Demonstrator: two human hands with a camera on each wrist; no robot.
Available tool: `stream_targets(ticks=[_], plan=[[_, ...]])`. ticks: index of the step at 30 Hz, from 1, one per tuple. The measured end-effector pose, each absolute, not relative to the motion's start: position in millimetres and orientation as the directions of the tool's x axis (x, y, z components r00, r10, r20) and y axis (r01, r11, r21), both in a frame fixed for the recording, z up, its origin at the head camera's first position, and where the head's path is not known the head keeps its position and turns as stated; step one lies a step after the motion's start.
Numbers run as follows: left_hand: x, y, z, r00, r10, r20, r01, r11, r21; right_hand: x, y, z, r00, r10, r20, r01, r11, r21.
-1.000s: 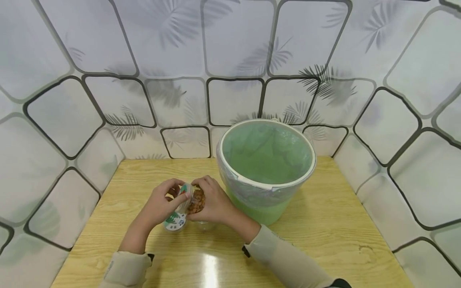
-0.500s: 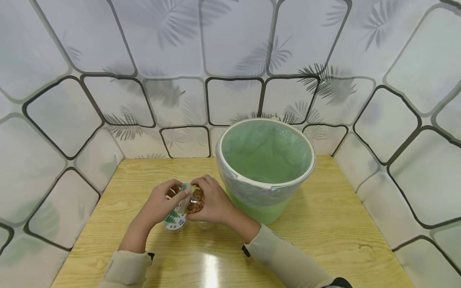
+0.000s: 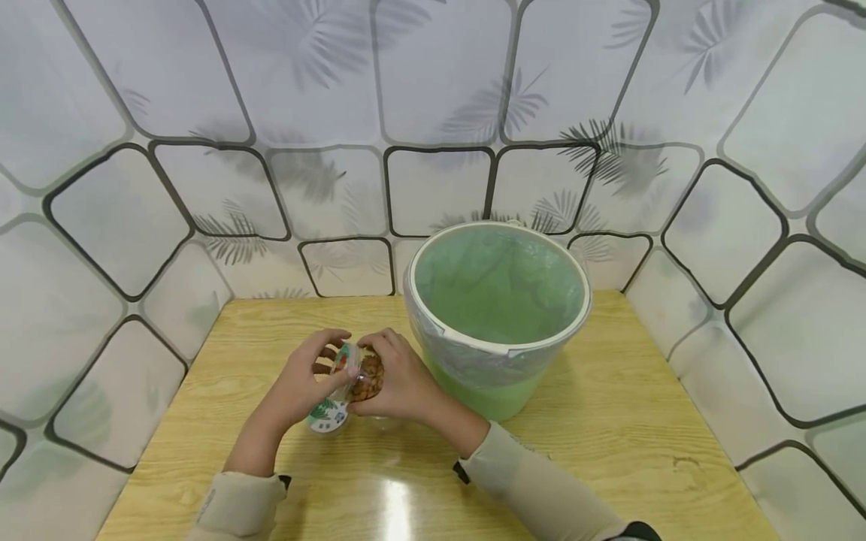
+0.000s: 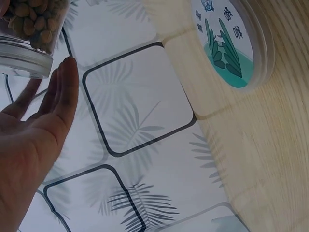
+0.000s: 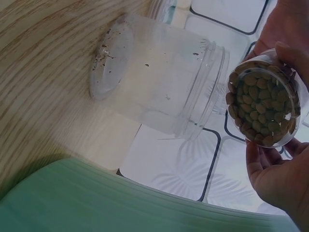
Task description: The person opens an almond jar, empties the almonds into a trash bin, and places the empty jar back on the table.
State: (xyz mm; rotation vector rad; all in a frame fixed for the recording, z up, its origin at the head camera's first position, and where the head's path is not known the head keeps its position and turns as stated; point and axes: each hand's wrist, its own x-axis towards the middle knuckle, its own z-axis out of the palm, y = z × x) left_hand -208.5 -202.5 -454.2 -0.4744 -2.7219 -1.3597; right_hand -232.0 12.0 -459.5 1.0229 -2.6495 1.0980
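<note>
The tilted jar of nuts [image 3: 367, 376], its body clasped by the right grip [image 3: 404, 383] and its lid [image 3: 347, 359] pinched by the left grip [image 3: 301, 382] beside it, could spill onto the desk [image 3: 446, 488] below both if the lid came free suddenly.

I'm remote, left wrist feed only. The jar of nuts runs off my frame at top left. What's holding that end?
Observer: The right hand grips the jar of nuts round its body; the head view shows it.
Operator: Anything standing below the hands?
Observer: Yes, seen from the right wrist: a clear jar, upright on the table with no lid on it.
Operator: And off to the right?
Observer: A green bucket, with a plastic bag folded over its rim, in the head view.
</note>
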Motion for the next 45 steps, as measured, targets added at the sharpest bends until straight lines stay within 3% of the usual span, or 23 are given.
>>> stream_targets(ticks=[6,16,45], plan=[[-205.8,-205.7,-452.3,-0.879,0.35,0.324,0.464,0.471,0.75,-232.0,13.2,-458.0,-0.772,-0.54,0.336,-0.615,0.501,-0.609],[-204.5,-205.5,-445.7,-0.845,0.397,0.359,0.519,0.446,0.729,-230.3,15.3,-456.9,-0.776,-0.535,0.334,-0.606,0.487,-0.629],[-202.5,-205.3,-448.1,-0.899,0.301,0.317,0.43,0.476,0.767,-224.5,19.5,-461.0,-0.78,-0.527,0.339,-0.593,0.449,-0.668]])
